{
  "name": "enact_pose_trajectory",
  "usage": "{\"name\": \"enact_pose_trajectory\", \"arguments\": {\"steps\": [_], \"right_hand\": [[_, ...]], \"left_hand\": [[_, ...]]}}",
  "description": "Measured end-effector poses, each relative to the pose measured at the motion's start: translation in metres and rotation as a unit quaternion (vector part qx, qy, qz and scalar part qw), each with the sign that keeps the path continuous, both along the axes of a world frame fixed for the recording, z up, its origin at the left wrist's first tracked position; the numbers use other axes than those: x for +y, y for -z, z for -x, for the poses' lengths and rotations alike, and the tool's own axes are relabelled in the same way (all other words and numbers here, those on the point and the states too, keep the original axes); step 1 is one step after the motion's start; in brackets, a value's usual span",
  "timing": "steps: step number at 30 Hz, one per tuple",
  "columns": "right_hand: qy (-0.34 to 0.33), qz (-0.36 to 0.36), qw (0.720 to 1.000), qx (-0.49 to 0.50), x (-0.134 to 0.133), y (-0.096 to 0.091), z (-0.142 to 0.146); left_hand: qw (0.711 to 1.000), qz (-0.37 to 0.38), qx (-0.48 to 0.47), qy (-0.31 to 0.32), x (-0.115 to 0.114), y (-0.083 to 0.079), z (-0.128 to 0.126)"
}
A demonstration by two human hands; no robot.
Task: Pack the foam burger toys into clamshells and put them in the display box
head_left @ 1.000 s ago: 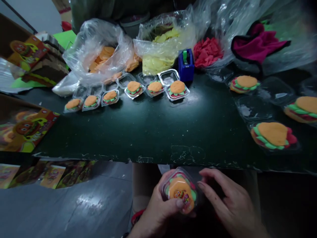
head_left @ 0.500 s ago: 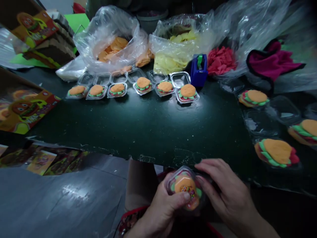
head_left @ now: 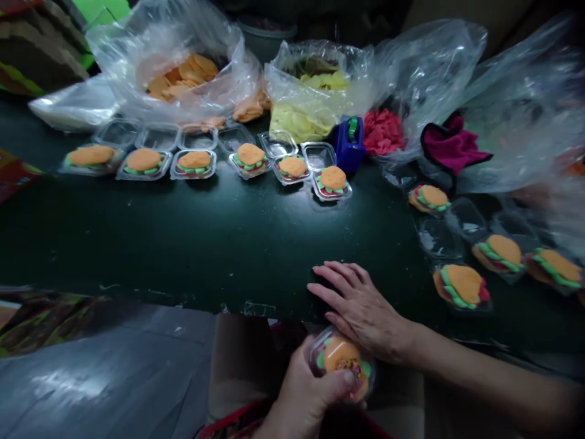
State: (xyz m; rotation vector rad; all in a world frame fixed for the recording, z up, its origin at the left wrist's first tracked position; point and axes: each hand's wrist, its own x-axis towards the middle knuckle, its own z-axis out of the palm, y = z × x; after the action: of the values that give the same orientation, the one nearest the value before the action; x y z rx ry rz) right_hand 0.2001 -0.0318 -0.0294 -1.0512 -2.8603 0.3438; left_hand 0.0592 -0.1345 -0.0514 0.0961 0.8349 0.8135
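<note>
My left hand [head_left: 311, 384] grips a closed clear plastic box with a candy burger [head_left: 340, 353] inside, held in front of the table's near edge. Its thumb presses on a printed sticker on the lid. Just above the box, my right hand [head_left: 361, 305] is open, palm down over the table edge, fingers spread and pointing left, with nothing in it. Beyond it stands an open clear box holding a candy burger [head_left: 333, 178], the rightmost of several such boxes in a row. More burgers in open boxes, one of them a larger-looking burger [head_left: 461, 285], stand to the right.
Along the back are a bag of orange pieces [head_left: 194, 70], a bag of yellow pieces [head_left: 297, 122], a blue tape dispenser [head_left: 350, 146], red pieces [head_left: 384, 133] and a magenta cloth [head_left: 457, 146]. A printed carton [head_left: 13, 177] sits at the left edge.
My right hand has moved off the box, up and left onto the table edge, and its fingers have spread. The left hand still holds the box. The view has turned to the right.
</note>
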Motion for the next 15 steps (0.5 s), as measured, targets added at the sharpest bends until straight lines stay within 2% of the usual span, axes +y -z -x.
{"name": "enact_pose_trajectory", "arguments": {"steps": [11, 15], "right_hand": [[0.006, -0.005, 1.000, -0.020, 0.000, 0.002, 0.003], [0.012, -0.014, 1.000, -0.012, 0.002, 0.004, 0.006]], "left_hand": [[0.997, -0.080, -0.009, -0.001, -0.003, 0.040, -0.003], [0.993, -0.114, -0.032, -0.013, 0.002, 0.043, -0.004]]}}
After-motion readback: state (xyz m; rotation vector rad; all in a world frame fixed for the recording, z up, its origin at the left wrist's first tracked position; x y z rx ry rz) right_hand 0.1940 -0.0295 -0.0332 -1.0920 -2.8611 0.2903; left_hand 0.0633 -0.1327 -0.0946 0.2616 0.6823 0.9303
